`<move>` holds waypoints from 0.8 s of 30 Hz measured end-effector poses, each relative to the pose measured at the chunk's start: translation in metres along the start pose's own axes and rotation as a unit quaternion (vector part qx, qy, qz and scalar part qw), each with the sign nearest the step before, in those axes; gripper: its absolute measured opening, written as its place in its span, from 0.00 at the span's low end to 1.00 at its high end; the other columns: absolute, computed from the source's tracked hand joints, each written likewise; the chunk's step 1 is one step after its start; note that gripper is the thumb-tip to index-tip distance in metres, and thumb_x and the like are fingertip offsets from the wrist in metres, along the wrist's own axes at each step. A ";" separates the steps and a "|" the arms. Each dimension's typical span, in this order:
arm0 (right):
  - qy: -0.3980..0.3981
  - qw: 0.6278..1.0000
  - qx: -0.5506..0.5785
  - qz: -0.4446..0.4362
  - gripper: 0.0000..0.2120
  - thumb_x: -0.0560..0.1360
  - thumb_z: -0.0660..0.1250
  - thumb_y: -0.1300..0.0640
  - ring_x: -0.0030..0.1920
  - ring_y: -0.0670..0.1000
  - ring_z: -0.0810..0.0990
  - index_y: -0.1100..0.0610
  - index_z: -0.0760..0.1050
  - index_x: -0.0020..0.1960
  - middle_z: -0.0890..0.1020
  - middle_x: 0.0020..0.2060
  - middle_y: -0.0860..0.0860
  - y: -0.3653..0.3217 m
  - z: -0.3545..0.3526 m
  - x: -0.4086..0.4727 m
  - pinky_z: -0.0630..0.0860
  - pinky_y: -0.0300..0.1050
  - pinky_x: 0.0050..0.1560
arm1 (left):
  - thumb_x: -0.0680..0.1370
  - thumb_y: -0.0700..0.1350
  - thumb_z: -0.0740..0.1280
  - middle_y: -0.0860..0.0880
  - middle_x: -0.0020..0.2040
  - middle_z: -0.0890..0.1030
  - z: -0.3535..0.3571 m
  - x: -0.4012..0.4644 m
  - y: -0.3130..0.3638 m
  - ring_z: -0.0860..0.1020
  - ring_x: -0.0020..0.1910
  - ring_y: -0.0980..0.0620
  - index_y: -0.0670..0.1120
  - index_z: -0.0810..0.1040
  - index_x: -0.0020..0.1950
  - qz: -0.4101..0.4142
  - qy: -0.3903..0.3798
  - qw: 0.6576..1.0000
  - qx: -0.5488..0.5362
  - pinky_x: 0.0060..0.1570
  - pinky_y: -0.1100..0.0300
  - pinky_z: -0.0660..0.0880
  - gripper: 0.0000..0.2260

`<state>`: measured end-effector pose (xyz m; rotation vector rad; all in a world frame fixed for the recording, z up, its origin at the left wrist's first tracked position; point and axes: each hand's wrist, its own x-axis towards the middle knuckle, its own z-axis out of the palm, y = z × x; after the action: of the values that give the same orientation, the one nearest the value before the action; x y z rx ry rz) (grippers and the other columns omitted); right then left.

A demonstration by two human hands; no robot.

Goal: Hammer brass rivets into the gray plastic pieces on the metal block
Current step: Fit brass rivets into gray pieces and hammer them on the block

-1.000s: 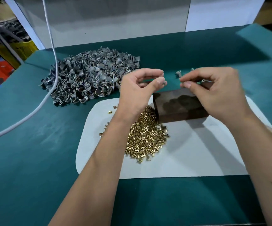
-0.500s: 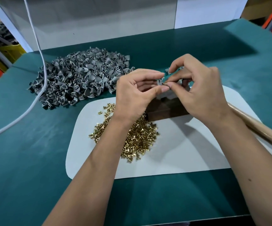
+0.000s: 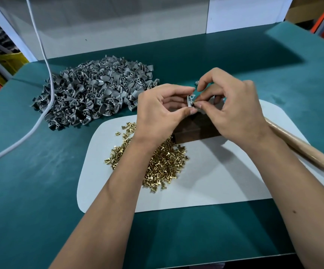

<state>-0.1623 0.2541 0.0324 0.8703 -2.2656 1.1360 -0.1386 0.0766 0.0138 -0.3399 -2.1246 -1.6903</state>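
Both hands meet above the block (image 3: 194,132): the left hand (image 3: 161,111) pinches one gray piece (image 3: 190,100) by its edges, the right hand (image 3: 233,107) pinches a barely visible rivet at it. The piece looks light and stiff; the rivet looks small, smooth and easily dropped.

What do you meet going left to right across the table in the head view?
White cable → pile of gray plastic pieces → heap of brass rivets → left hand → right hand → wooden handle.
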 end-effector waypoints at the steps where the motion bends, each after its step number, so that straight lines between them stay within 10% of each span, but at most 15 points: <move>1: -0.006 1.000 -0.002 0.000 0.13 0.72 0.74 0.62 0.39 0.40 0.81 0.53 0.73 0.50 0.85 0.36 0.42 0.000 -0.001 0.000 0.74 0.34 0.46 | 0.66 0.34 0.82 0.43 0.49 0.86 0.000 0.000 0.001 0.86 0.47 0.48 0.39 0.84 0.57 -0.001 0.000 1.000 0.005 0.51 0.56 0.83 0.20; 16: -0.032 0.998 -0.048 0.034 0.21 0.66 0.68 0.72 0.34 0.50 0.73 0.55 0.68 0.54 0.81 0.30 0.50 -0.010 0.001 -0.001 0.67 0.32 0.35 | 0.64 0.30 0.77 0.51 0.42 0.83 0.006 0.001 0.013 0.82 0.40 0.57 0.42 0.83 0.47 0.096 -0.008 0.973 0.209 0.41 0.63 0.81 0.14; 20: -0.026 0.997 -0.014 0.074 0.24 0.66 0.68 0.71 0.35 0.50 0.77 0.53 0.65 0.55 0.82 0.30 0.49 -0.009 -0.002 -0.002 0.73 0.45 0.38 | 0.65 0.30 0.77 0.49 0.42 0.83 0.010 -0.001 0.011 0.83 0.41 0.56 0.40 0.83 0.48 0.089 -0.005 0.979 0.185 0.42 0.63 0.82 0.14; 24: -0.006 0.996 0.024 0.087 0.22 0.68 0.74 0.66 0.35 0.46 0.81 0.54 0.68 0.56 0.85 0.33 0.43 -0.007 -0.001 -0.002 0.75 0.37 0.38 | 0.66 0.31 0.80 0.46 0.44 0.85 0.005 0.000 0.008 0.85 0.43 0.51 0.40 0.83 0.50 0.030 0.012 0.996 0.089 0.45 0.59 0.83 0.15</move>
<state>-0.1564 0.2526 0.0354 0.7089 -2.3708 1.2678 -0.1358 0.0837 0.0201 -0.3241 -2.2043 -1.4534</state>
